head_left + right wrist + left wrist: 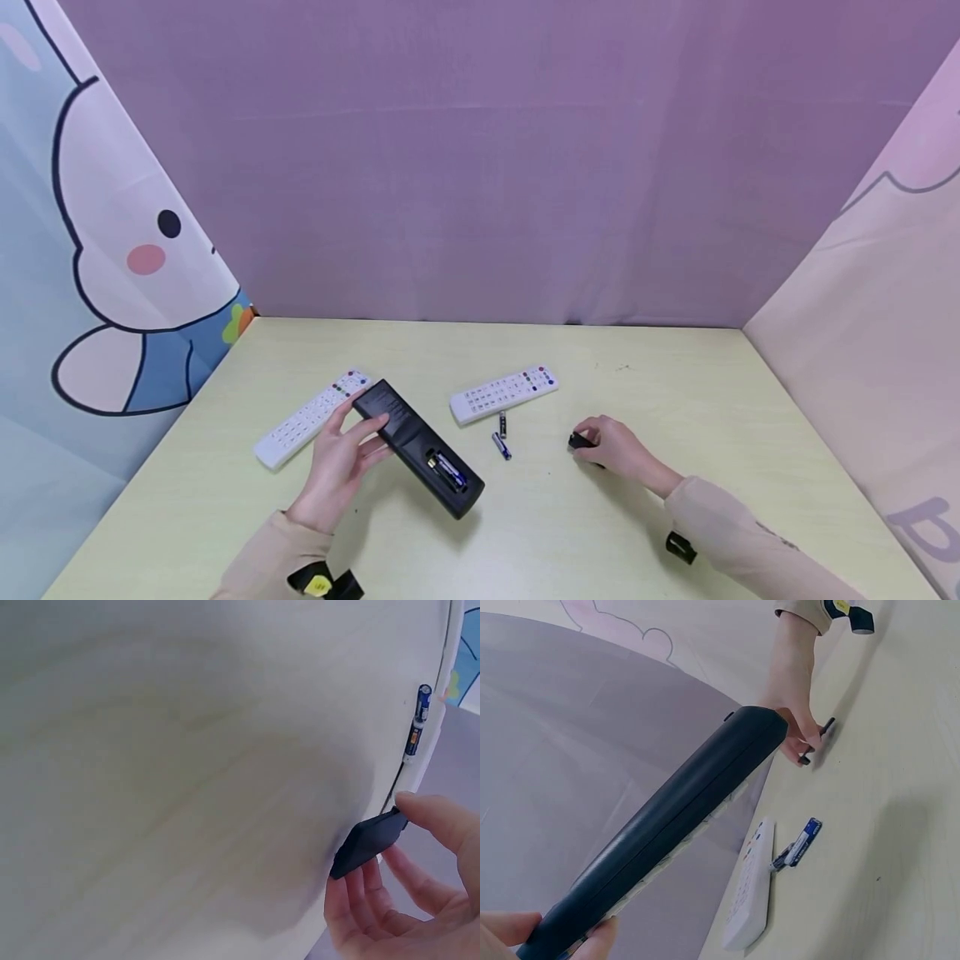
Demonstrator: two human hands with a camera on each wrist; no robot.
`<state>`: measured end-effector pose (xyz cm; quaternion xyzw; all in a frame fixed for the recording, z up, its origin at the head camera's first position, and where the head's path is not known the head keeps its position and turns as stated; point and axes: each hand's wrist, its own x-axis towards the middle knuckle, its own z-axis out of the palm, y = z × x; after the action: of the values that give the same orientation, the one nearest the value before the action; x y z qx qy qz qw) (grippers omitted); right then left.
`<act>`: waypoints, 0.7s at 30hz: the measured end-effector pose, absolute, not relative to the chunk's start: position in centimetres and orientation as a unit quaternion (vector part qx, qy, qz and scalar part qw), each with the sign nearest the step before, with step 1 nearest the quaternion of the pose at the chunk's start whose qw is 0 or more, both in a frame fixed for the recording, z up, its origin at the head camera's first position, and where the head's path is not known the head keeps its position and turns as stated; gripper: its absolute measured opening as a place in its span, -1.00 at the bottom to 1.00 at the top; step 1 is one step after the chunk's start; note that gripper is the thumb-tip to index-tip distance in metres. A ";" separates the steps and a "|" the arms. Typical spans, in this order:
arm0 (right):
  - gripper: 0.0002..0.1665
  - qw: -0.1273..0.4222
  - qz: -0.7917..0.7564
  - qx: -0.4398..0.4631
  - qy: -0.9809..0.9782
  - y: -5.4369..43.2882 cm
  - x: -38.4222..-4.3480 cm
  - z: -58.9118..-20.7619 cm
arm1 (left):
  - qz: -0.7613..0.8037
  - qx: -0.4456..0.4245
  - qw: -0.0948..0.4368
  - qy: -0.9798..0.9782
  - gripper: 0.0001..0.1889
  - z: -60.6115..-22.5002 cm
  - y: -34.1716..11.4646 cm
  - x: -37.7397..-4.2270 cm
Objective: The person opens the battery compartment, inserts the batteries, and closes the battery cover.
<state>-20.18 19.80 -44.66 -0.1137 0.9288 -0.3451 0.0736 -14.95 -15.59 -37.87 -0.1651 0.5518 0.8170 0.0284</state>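
Note:
My left hand [339, 471] grips a black remote control [408, 433] near one end, its back turned up and tilted above the table. In the remote's uncovered compartment a blue battery [447, 471] shows. Farther right, my right hand [618, 450] pinches a small black battery cover [367, 841] between thumb and fingers, close over the tabletop. Two loose batteries lie between the hands: a blue one [502, 446] and a darker one [503, 424]. The left wrist view shows the black remote edge-on, with the left thumb and a finger at its lower end.
A white remote [504, 394] lies buttons up just behind the loose batteries. Another white remote [311, 419] is at the left, partly behind the left hand. The pale table [660, 367] ends at a purple curtain [480, 167], with printed cloths on both sides.

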 end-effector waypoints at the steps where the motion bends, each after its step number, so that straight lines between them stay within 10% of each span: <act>1: -0.62 0.072 -0.351 -0.112 0.927 19.8 -20.1 -44.6 | 0.817 -0.169 0.031 0.550 -0.28 -37.7 -15.6 -14.9; 21: -0.63 -0.005 -0.404 -0.142 0.903 18.0 -18.6 -42.5 | 0.821 -0.169 0.036 0.545 -0.30 -37.5 -15.2 -15.0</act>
<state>-18.63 18.02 -42.47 -0.1420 0.9035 -0.4044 -0.0049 -15.02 -15.20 -37.48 -0.1690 0.5448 0.8206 0.0363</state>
